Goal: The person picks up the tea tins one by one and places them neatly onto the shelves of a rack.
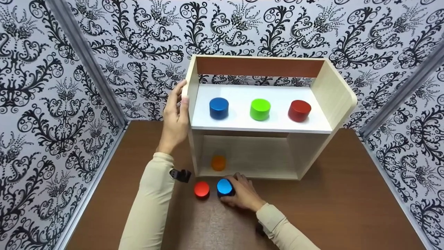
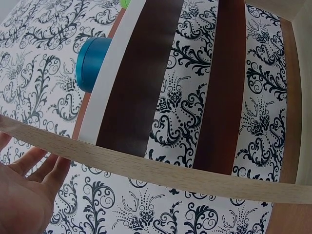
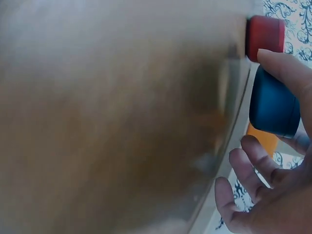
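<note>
Beside the shelf unit, my left hand touches the outer face and front edge of the left side panel, its fingers fairly straight. On the table in front, my right hand holds a short blue cylinder between thumb and fingers; the right wrist view shows this blue cylinder with the other fingers spread away from it. A red cylinder stands just left of it. Inside the lower compartment, near its left front, is an orange cylinder.
The white upper shelf carries a row of three: a blue cylinder at left, a green cylinder mid-shelf and a dark red cylinder at right. Patterned walls border the brown table.
</note>
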Demonstrator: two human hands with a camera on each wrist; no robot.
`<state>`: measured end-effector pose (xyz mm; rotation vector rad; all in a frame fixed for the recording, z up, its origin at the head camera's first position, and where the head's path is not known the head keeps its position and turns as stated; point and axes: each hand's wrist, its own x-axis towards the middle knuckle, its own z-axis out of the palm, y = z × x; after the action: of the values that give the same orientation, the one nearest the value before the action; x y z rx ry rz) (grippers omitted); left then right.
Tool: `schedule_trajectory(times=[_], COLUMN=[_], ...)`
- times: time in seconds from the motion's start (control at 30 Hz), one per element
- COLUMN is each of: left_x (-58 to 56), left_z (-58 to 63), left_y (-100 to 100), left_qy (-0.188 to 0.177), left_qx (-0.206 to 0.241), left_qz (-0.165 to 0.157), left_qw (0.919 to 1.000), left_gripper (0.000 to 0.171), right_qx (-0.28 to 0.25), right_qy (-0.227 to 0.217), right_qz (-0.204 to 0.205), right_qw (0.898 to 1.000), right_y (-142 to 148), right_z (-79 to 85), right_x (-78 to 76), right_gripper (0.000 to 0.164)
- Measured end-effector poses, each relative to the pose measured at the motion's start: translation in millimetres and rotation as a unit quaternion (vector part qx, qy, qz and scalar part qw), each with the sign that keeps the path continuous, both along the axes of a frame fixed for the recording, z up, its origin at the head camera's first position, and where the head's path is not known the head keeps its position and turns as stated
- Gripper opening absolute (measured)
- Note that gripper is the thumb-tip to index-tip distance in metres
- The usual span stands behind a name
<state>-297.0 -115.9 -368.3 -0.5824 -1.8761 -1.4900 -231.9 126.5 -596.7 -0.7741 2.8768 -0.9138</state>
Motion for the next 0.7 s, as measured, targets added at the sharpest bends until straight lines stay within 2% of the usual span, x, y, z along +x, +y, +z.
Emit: schedule_trajectory(times=[0.17,0.37,0.7], left_x=[0.2,1.4,2.8], left_z=[0.1,0.7,1.7], left_y=[0,-1,0], left_qy=[0.004,-0.001,-0.014], left_qx=[-0.003,-0.003,-0.005], left_qz=[0.006,0.003,0.003], left_qw=[1.0000,1.0000,0.9999], left_gripper=[0.042,0.043,0.042], right_qx=[-0.015,-0.045,-0.051], right_qy=[0.030,0.043,0.077], right_qz=[-0.022,-0.059,-0.087], right_qw=[0.999,0.996,0.992], right_y=[14,32,51], right_z=[7.1,13.2,6.6], right_x=[-11.4,-27.7,-51.2], right_gripper=[0.062,0.068,0.069])
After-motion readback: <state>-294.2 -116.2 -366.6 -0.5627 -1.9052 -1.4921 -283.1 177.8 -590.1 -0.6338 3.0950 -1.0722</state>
